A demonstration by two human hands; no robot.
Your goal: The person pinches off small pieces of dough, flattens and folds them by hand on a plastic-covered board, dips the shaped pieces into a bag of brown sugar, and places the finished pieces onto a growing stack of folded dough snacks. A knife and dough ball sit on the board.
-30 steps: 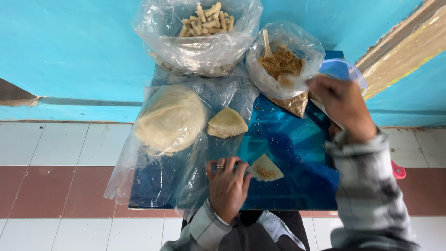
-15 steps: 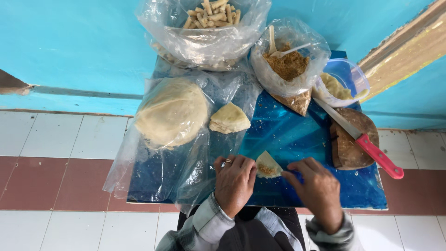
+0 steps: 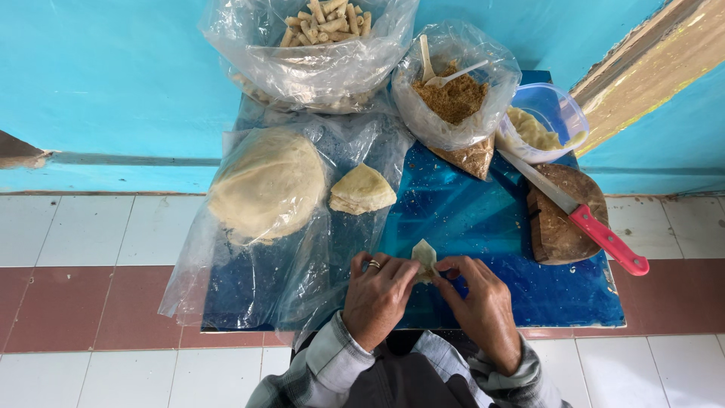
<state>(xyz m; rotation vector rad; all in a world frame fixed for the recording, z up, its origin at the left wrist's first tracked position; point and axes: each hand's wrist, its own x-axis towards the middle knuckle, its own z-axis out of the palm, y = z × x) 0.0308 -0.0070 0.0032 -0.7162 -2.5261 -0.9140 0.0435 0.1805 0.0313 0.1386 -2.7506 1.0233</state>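
While you are sitting at the near edge of the blue table (image 3: 483, 219), both your hands are meeting over one small piece of pale wrapper (image 3: 424, 255). Your left hand (image 3: 377, 291), ring showing, is pinching the wrapper's left edge with its fingers curled in close; your right hand (image 3: 479, 302) is doing the same from the other side, fingertips nipped together on the fold. Holding it from both sides is keeping the thin sheet from springing open, I would judge.

Going from the left, a round stack of wrappers (image 3: 266, 185) is lying inside a clear plastic bag (image 3: 226, 264) that is spreading over the table's left half, probably so the sheets are not drying out. Just right of it a folded quarter stack (image 3: 361, 189) is sitting within easy reach. Behind, a big bag of finished rolls (image 3: 321, 23) is resting against the wall. Further right, a bag of brown crumbly filling (image 3: 451, 98) is holding two plastic spoons, a clear tub (image 3: 544, 125) is standing beside it, and a red-handled knife (image 3: 574, 211) is lying across a brown block (image 3: 563, 223).

Behind the table a turquoise wall (image 3: 98, 83) is rising; below, white and red floor tiles (image 3: 75, 287) are running across.
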